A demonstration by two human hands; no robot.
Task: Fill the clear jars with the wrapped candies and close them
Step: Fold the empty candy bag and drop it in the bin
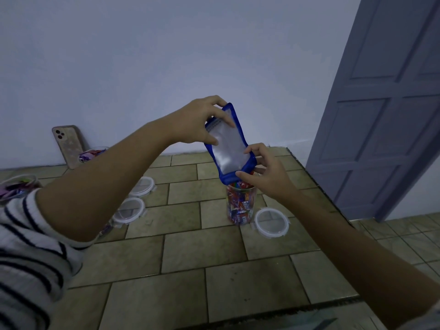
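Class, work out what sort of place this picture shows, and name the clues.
Probably a home, likely a kitchen counter: a tiled worktop, a panelled door beside it, and a phone propped against the plain wall.

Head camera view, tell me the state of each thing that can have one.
Blue pouch: upended, mouth down over the center jar.
Center jar: upright, lid off, nearly full of candies.
Lid beside it: lying flat on the counter.
Two lids at left: off, flat on the counter.
Left hand: grips the pouch's upper end.
Right hand: pinches the pouch's lower end.
Phone: leaning against the wall.
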